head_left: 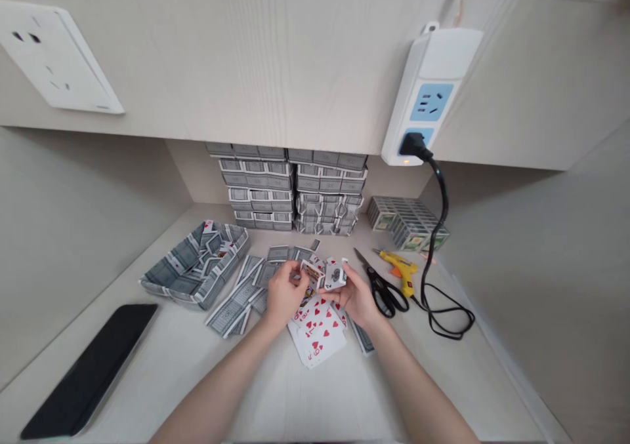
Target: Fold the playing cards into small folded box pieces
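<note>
Between my hands are two folded playing cards above a loose pile. My left hand (286,293) pinches a folded face card (313,275) with thumb and fingers. In my right hand (355,294) is a folded card with a large black spade (336,275), its edges bent up. The two cards meet or nearly meet; I cannot tell whether they are joined. Beneath lie loose heart cards (319,332), face up. To the left of them, strips of folded cards with grey backs (236,305) are spread on the table.
A box made of cards (197,267) holds folded pieces at left, near a black flat case (91,368). Stacked card boxes (260,175) stand at the back. Scissors (381,286), a yellow glue gun (401,270) and its black cable (445,201) lie right, below a power strip (430,96).
</note>
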Available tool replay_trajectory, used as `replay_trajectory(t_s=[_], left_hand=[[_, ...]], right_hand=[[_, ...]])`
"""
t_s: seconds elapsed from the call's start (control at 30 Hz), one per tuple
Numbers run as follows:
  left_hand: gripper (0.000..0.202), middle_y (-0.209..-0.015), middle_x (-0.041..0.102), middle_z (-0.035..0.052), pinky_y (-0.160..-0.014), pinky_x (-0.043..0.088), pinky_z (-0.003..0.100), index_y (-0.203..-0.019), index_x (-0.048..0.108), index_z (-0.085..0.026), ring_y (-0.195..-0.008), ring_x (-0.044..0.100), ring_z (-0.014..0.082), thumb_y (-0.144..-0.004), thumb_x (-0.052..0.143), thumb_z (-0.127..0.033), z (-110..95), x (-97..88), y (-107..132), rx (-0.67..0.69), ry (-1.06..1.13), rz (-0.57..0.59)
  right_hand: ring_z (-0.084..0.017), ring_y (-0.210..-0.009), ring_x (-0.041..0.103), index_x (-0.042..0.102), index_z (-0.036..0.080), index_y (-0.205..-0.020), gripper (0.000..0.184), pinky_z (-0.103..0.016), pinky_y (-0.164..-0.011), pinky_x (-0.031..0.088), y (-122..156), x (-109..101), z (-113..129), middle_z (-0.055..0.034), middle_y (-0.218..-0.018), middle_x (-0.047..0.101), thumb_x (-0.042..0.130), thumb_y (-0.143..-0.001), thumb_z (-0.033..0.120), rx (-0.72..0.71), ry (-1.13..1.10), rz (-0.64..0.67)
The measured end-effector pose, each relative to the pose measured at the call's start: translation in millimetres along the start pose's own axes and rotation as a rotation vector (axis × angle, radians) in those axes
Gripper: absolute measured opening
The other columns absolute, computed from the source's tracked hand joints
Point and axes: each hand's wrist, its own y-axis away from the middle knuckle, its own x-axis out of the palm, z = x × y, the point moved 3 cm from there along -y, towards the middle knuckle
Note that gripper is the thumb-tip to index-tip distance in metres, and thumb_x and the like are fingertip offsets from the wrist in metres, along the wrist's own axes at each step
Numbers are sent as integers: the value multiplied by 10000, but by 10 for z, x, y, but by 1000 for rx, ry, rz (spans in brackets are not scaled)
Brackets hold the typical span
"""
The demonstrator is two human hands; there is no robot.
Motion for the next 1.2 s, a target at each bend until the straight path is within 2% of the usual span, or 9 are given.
replay_trajectory(t_s=[0.1,0.2,0.43,0.53,0.6,0.7,0.8,1.0,1.2], left_hand=[[120,-785,645,14,-584,490,217,-837,535,-186,-640,614,116,-752,515,-268,10,13,-5,-4,52,38],[141,-794,649,13,-573,479,213,-838,539,-192,-625,614,113,-755,540,-305,-14,43,14,19,84,127],[198,-744,618,26,-632,458,266,-738,556,-202,-694,592,158,-795,514,-387,-173,89,106,224,-129,371],[167,-980,603,57,-721,468,270,-768,559,-203,-862,587,166,-793,523,-364,-244,57,114,303,-93,413],[132,-1167,529,67,-800,459,276,-772,558,-201,-992,554,176,-781,539,-331,-292,37,122,359,-66,443],[106,-1286,446,65,-839,454,290,-740,542,-195,-1064,525,195,-759,558,-298,-329,36,146,403,-94,499],[100,-1307,431,66,-814,470,301,-740,542,-196,-1024,554,199,-757,551,-294,-309,63,169,409,-152,508],[72,-1272,476,69,-790,480,298,-733,550,-197,-956,599,187,-745,540,-268,-232,113,180,398,-220,443],[33,-1321,450,62,-742,482,286,-681,515,-194,-915,622,185,-714,521,-197,-235,124,184,377,-236,418]], right_hand=[[-213,-732,667,622,168,-886,291,-379,-709,540,-4,-13,31,-66,-809,681,539,-788,429,-54,-13,-22],[-212,-775,660,625,171,-831,238,-385,-768,519,-16,-41,57,-60,-832,679,563,-780,395,-105,-25,-52],[-187,-708,625,607,176,-773,187,-352,-696,519,-21,-53,63,-29,-761,653,642,-722,353,-166,25,-62],[-176,-700,606,598,182,-765,187,-320,-652,508,5,-12,65,-18,-752,633,658,-706,348,-169,48,-49],[-167,-689,590,596,183,-771,202,-300,-629,496,18,15,58,-12,-752,619,672,-689,350,-154,72,-34],[-146,-683,568,604,186,-837,253,-268,-628,469,26,28,47,-8,-783,614,702,-655,331,-142,125,-30],[-136,-694,558,611,192,-876,282,-249,-643,445,23,17,45,-3,-798,615,712,-645,317,-162,156,-43],[-140,-707,559,620,192,-870,275,-254,-656,439,11,-11,47,-3,-797,615,702,-653,340,-152,163,-56],[-143,-723,574,622,192,-906,312,-243,-643,437,-9,-53,23,-8,-812,630,701,-653,356,-122,270,-72]])
